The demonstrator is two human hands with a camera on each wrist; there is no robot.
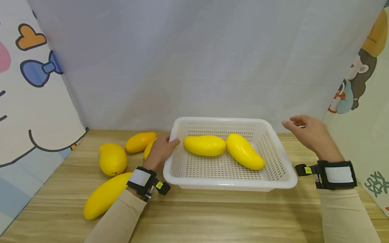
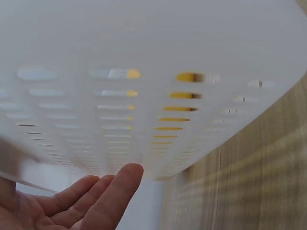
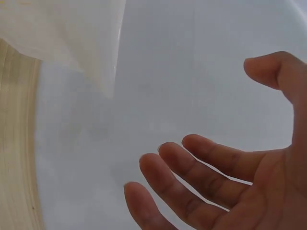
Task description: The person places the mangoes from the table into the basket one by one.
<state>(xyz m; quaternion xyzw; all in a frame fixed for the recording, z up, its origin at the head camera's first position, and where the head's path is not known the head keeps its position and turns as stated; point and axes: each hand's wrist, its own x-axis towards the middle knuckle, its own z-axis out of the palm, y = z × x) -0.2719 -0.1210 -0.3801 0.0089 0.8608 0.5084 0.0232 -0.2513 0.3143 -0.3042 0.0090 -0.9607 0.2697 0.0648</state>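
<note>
A white plastic basket [image 1: 231, 184] with slotted walls stands on the wooden table. Two yellow mangoes [image 1: 205, 145] lie inside it, the right one slanting. My left hand [image 1: 161, 148] holds the basket's left rim, its thumb lying over the edge. In the left wrist view the fingers [image 2: 115, 196] are beside the outer slotted wall, and yellow shows through some slots. Apart from the basket's right side, my right hand [image 1: 313, 135] is in the air. Its fingers [image 3: 175, 184] are spread and loosely bent, with nothing between them and the thumb.
Left of the basket, several more mangoes [image 1: 113, 160] lie on the table [image 1: 212, 216]. One is partly hidden behind my left hand, another partly by the left wrist. A pale cloth [image 1: 197, 67] hangs behind the table, with printed panels at both sides.
</note>
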